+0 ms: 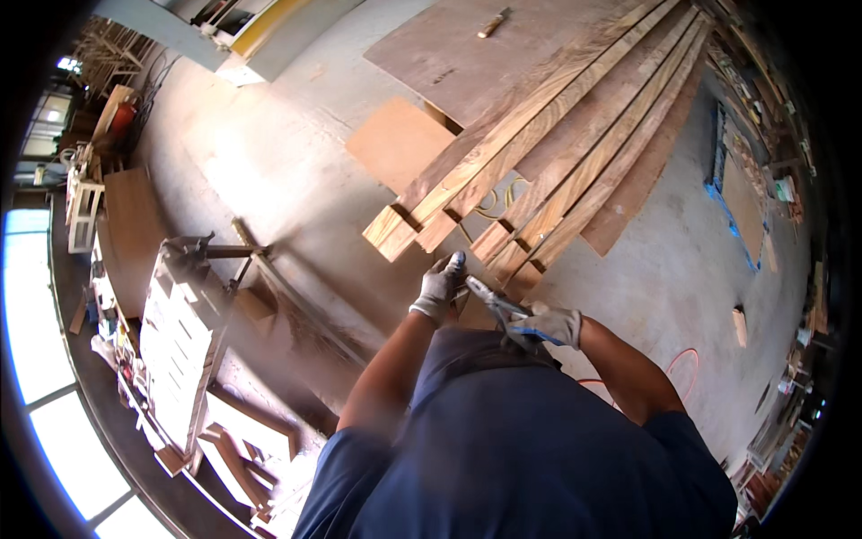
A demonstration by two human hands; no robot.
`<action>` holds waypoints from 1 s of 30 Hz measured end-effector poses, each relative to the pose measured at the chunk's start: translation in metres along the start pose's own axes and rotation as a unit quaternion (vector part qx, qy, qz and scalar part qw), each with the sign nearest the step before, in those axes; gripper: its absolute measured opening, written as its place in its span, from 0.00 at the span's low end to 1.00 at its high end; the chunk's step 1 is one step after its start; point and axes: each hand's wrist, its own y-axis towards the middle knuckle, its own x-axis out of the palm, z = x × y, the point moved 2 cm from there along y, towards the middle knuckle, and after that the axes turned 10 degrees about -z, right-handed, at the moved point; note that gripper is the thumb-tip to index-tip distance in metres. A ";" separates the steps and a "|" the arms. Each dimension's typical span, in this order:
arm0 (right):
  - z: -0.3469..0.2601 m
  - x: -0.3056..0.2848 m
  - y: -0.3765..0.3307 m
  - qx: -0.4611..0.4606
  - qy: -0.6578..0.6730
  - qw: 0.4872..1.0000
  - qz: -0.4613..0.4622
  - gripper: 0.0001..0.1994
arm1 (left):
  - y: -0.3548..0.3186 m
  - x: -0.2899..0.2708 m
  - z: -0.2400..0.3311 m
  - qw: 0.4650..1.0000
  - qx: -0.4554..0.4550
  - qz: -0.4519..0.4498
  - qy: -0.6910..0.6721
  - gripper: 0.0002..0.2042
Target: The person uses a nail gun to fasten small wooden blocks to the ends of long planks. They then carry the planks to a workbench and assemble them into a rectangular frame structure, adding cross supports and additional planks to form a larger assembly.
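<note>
My right hand [548,325], in a grey work glove, is wrapped around a grey tool with blue on its handle [505,311]. It looks like a pair of pliers, its grey end pointing up and left. My left hand [440,286] wears a pale glove with dark patches and is raised just left of the tool's tip. Its fingers are bent together, and whatever is between them is too small to tell. Just beyond both hands are the near ends of several long wooden boards [539,207], with small blocks [490,241] at their ends.
Brown sheets [440,54] lie under and beside the boards, a hand tool [493,23] on one. A tan panel [400,142] lies left of them. At left stands a frame-like stand [193,332] beside wood pieces [242,458]. An orange hose [687,364] curves on the floor at right.
</note>
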 end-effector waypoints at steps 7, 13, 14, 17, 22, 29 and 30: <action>-0.012 0.003 -0.017 -0.165 0.256 0.952 0.040 0.16 | -0.032 -0.086 0.029 0.997 0.061 0.037 -0.033 0.26; 0.013 -0.025 -0.002 -0.145 0.322 0.933 0.069 0.19 | -0.023 -0.093 0.080 0.992 0.110 0.052 -0.017 0.25; 0.023 -0.030 0.004 -0.151 0.324 0.931 0.079 0.19 | -0.018 -0.097 0.079 0.992 0.115 0.058 -0.004 0.22; 0.030 -0.038 0.012 -0.201 0.328 0.922 0.032 0.19 | -0.004 -0.101 0.083 0.987 0.144 0.059 0.045 0.15; 0.021 -0.026 -0.003 -0.173 0.280 0.942 0.071 0.20 | -0.028 -0.071 0.091 0.983 0.144 0.102 0.056 0.16; 0.037 -0.049 0.013 -0.157 0.274 0.948 0.046 0.19 | -0.030 -0.065 0.100 0.985 0.094 0.137 0.053 0.17; 0.029 -0.039 0.007 -0.152 0.270 0.949 0.059 0.19 | -0.032 -0.068 0.099 0.986 0.085 0.139 0.043 0.17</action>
